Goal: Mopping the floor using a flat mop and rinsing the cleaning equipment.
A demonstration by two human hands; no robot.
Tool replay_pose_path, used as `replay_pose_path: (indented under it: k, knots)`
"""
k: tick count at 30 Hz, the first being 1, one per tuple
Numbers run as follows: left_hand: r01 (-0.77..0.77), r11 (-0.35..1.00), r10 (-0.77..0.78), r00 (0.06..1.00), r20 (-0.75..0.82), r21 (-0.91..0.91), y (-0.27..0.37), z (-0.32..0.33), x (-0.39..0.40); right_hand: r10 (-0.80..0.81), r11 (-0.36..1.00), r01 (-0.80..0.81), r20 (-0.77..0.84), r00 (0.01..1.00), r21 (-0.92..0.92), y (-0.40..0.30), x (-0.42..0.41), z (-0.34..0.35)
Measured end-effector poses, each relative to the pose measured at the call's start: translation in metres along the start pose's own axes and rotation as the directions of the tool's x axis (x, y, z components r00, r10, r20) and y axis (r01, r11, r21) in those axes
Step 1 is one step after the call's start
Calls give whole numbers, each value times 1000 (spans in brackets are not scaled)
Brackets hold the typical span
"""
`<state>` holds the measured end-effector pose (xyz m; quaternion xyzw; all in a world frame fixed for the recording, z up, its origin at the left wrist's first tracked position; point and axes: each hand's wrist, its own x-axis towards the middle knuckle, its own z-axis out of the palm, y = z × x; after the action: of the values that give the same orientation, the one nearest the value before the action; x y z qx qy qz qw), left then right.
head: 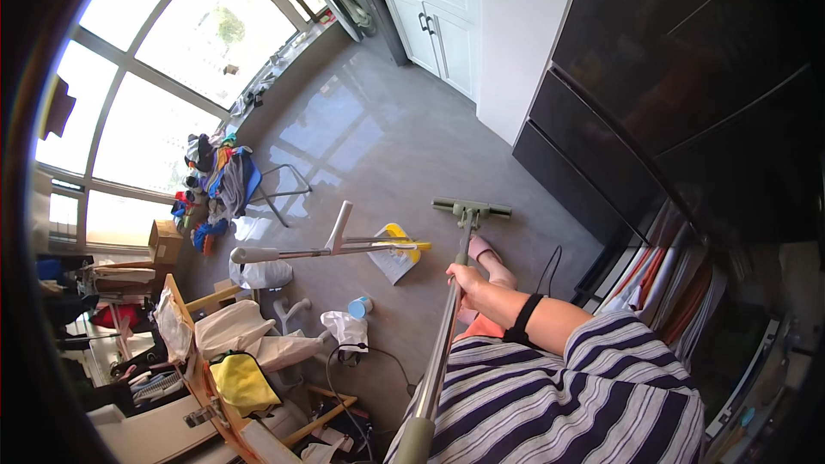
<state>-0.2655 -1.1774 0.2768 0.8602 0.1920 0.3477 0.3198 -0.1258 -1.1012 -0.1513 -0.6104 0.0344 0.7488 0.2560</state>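
My right hand [469, 283] grips the metal pole of a flat-headed floor mop [445, 341]. The pole runs from its grey-green lower grip, close below me, up to the grey-green mop head [472, 208], which rests on the grey floor. A pink slipper [478, 246] on my foot is just below the head. Left of the pole stands a grey-and-yellow dustpan [394, 264], with long metal handles and pale grips rising towards me. My left hand is out of view.
A folding chair [283, 187] piled with clothes stands by the windows. Below left are a blue-lidded tub [359, 307], a white bag [345, 328], a cable and a wooden-framed chair [222, 393] draped with cloths. Dark cabinets [580, 167] line the right; a washing machine [351, 3] has its door ajar.
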Motion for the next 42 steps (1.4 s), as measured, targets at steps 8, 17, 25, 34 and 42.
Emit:
replay_pose_path:
  k: [8,17,25,34,42]
  knots:
    - [31,999,-26,981,190,-22,-40,21,20,-167,950,152,31,986,272,-63,37,-73]
    - [-49,990,95,931,354,-136,-48,36,23,-146,954,160,-71,987,253,-32,12,-91]
    - [-114,908,156,985,73,-404,-31,10,11,29,945,-19,-26,999,328,54,-32,-59]
    - [-206,861,324,927,190,-464,-32,6,38,-87,693,68,-10,996,718,51,-45,-93]
    - [86,721,-219,970,-109,-687,-78,37,83,-198,200,232,-192,961,952,-3,-28,-129]
